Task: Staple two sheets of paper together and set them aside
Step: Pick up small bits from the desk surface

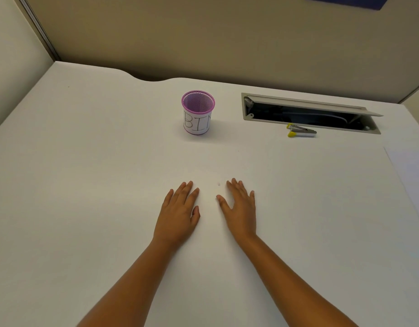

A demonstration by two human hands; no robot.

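Observation:
My left hand (179, 210) and my right hand (239, 206) lie flat, palms down, side by side on the white desk (86, 185), fingers spread, holding nothing. A small stapler (301, 131) with a yellow tip and white base lies far ahead to the right, just in front of the cable slot. White paper (410, 182) lies at the desk's right edge, partly cut off by the frame; how many sheets it has cannot be told.
A purple mesh cup (198, 113) wrapped in a white label reading "BIN" stands at the centre back. An open cable slot (310, 114) with a raised lid is recessed in the desk at the back right. Beige partition walls enclose the back and left.

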